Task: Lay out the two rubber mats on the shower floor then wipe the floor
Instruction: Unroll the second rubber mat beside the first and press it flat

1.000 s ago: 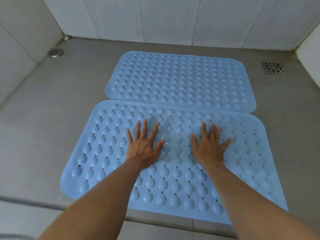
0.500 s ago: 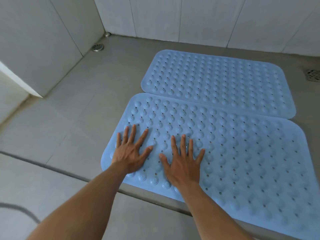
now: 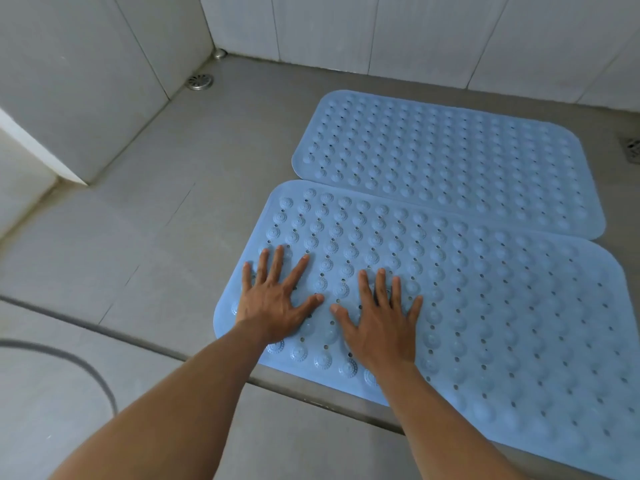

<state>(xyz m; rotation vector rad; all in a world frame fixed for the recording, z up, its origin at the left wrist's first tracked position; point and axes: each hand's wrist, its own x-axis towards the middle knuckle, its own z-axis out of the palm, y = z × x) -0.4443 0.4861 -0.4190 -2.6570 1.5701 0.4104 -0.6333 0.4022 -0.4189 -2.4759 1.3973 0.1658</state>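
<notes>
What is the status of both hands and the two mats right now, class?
Left hand and right hand open, flat on near mat. Far mat flat, edges meeting. No wiping cloth in view.

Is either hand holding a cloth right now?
No. The left hand and right hand both lie flat, fingers spread, on the near mat, with nothing in them.

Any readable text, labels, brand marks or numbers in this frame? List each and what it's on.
None. The near mat and far mat show only bumps and holes; the round drain, the square drain and the wall tiles carry no legible marking.
</notes>
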